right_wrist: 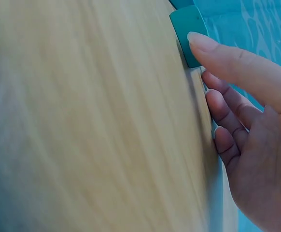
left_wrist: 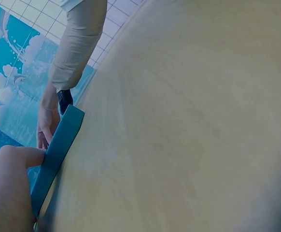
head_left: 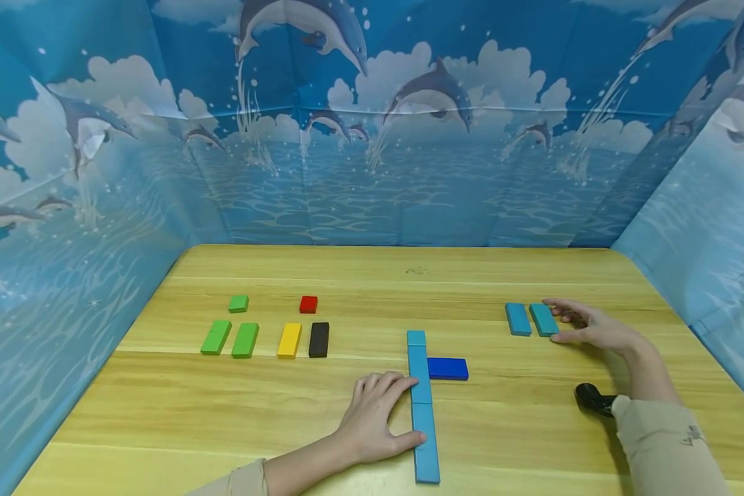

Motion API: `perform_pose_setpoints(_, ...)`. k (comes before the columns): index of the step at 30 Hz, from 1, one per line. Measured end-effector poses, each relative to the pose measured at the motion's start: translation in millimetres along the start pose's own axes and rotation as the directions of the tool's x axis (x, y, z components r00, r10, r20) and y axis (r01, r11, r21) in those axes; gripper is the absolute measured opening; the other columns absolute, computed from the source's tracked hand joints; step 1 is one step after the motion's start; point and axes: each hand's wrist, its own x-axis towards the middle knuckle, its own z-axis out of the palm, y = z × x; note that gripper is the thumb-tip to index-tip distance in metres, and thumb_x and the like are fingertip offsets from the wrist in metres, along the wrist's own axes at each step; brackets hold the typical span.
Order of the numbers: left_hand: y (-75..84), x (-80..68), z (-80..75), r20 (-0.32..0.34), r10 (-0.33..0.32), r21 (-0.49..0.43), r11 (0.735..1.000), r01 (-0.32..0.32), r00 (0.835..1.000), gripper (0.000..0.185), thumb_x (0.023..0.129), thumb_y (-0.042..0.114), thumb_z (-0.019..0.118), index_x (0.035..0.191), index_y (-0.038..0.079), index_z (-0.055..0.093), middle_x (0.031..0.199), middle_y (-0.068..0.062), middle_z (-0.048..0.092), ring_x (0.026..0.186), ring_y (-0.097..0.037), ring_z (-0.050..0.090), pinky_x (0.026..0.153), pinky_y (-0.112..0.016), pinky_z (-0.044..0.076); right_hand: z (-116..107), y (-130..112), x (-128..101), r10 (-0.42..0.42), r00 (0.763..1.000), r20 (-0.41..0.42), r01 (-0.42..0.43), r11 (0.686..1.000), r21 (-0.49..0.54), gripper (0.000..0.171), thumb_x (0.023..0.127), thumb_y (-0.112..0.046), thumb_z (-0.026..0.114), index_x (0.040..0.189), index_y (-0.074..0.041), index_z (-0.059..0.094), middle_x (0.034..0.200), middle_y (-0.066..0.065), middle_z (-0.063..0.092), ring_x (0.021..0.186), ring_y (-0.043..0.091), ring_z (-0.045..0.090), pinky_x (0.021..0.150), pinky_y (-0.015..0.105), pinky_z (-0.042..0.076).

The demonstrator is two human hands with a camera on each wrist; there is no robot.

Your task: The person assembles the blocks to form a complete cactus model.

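Observation:
A row of three light-blue blocks [head_left: 420, 386] runs toward me in the middle of the wooden table [head_left: 372, 275]. A dark blue block [head_left: 448, 368] lies against its right side. My left hand [head_left: 397, 410] rests flat beside the row, with straight fingers and thumb touching its left edge. The left wrist view shows that thumb [left_wrist: 10, 183] against the light-blue block [left_wrist: 58, 150]. At the right, my right hand [head_left: 564, 322] pinches a teal block [head_left: 541, 319] lengthwise between thumb and fingers. A light-blue block [head_left: 517, 319] lies just left of it. In the right wrist view the thumb [right_wrist: 237, 63] touches the teal block [right_wrist: 188, 29].
On the left of the table lie three green blocks [head_left: 229, 334], a yellow block [head_left: 289, 339], a black block [head_left: 319, 339] and a small red block [head_left: 308, 304]. Dolphin-print panels [head_left: 372, 138] wall in three sides. A black device [head_left: 592, 398] sits by my right wrist.

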Motion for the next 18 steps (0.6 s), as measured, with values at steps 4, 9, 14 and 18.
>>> perform_pose_setpoints(4,0.2,-0.3,-0.2,-0.001,0.000,0.002,1.000,0.000,1.000,0.070,0.079,0.063,0.051,0.134,0.021,0.041,0.125,0.003,0.045,0.108,-0.014,0.039,0.092,-0.040,0.026,1,0,1,-0.008,1.000,-0.010,0.008,1.000,-0.002,0.069,0.085,-0.017,0.064,0.139,0.003,0.027,0.128,0.021,0.036,0.096,0.002,0.042,0.078,0.020,0.038)
perform_pose_setpoints(9,0.4,-0.3,-0.5,-0.002,0.001,0.001,1.000,-0.001,1.000,0.070,0.079,0.063,0.051,0.134,0.021,0.041,0.125,0.003,0.046,0.108,-0.014,0.039,0.092,-0.040,0.026,1,-1,1,0.004,0.999,-0.034,-0.004,1.000,-0.001,0.068,0.084,-0.017,0.065,0.137,0.004,0.029,0.122,0.018,0.039,0.093,0.008,0.043,0.075,0.022,0.040)
perform_pose_setpoints(14,0.4,-0.2,-0.3,0.000,-0.002,0.009,1.000,0.002,1.000,0.070,0.078,0.063,0.050,0.134,0.022,0.041,0.125,0.004,0.046,0.108,-0.014,0.039,0.092,-0.040,0.027,3,-4,1,0.014,0.996,-0.089,-0.011,0.999,0.031,0.068,0.082,-0.015,0.067,0.135,0.003,0.029,0.114,0.013,0.040,0.089,0.012,0.045,0.072,0.024,0.041)
perform_pose_setpoints(18,-0.1,-0.3,0.1,0.001,-0.003,0.009,1.000,0.003,1.000,0.071,0.078,0.064,0.050,0.134,0.022,0.041,0.126,0.004,0.045,0.107,-0.014,0.039,0.092,-0.040,0.027,6,-16,3,-0.045,0.993,-0.111,0.054,0.995,0.080,0.065,0.083,-0.011,0.066,0.134,0.002,0.029,0.106,0.011,0.041,0.084,0.013,0.045,0.068,0.026,0.041)
